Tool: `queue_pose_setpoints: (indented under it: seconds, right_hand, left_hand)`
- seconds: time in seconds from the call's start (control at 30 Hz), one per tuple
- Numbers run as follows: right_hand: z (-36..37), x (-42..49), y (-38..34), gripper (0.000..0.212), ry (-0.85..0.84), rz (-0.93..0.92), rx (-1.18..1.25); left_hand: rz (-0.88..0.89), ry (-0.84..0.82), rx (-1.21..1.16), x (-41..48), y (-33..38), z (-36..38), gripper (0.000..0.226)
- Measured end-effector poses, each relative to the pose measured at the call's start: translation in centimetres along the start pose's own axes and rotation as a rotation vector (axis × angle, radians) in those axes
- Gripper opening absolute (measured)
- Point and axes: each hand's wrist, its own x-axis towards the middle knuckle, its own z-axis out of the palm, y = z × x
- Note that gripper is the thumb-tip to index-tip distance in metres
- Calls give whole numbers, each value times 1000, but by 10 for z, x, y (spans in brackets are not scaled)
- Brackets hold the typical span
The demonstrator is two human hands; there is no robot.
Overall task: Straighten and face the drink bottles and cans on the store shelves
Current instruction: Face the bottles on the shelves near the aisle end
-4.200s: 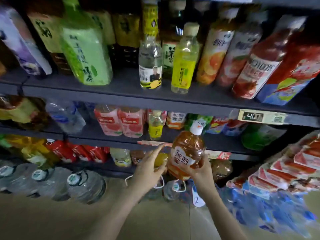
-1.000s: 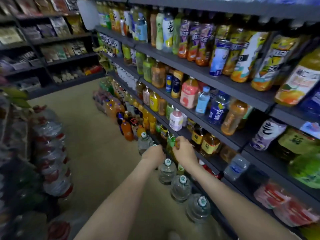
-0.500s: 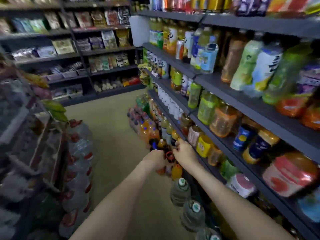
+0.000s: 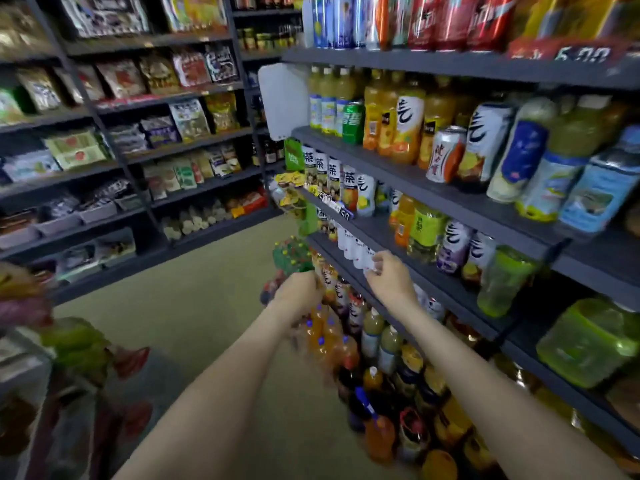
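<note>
Dark shelves (image 4: 450, 202) on the right hold rows of drink bottles and cans. My right hand (image 4: 391, 280) reaches to the edge of the third shelf down, its fingertips pinched on the nearest of a row of small white bottles (image 4: 353, 245). My left hand (image 4: 301, 294) hovers lower, fingers curled, in front of the tea bottles (image 4: 341, 296) on the shelf below; nothing shows in it. An orange-and-white can (image 4: 445, 155) leans among the bottles one shelf higher. A green bottle (image 4: 504, 280) stands to the right of my right hand.
Large orange and dark soda bottles (image 4: 329, 337) stand on the floor along the shelf foot. Snack shelves (image 4: 156, 133) close off the aisle's far end. Wrapped bottle packs (image 4: 79, 344) sit at the left. Beige floor (image 4: 194, 306) runs between.
I have moved along the aisle towards its far end. Both hands rose from the low bottles; the right one now touches the small white bottles on a higher shelf.
</note>
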Motion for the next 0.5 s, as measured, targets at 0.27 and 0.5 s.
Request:
queue_pose_setpoints:
  seconds: [0.27, 0.5]
  right_hand:
    - [16, 197, -61, 34, 302, -99, 7]
    - [52, 339, -150, 44, 460, -181, 113]
  left_hand:
    - [166, 116, -96, 228, -42, -87, 24]
    - [347, 296, -362, 372, -59, -165, 36]
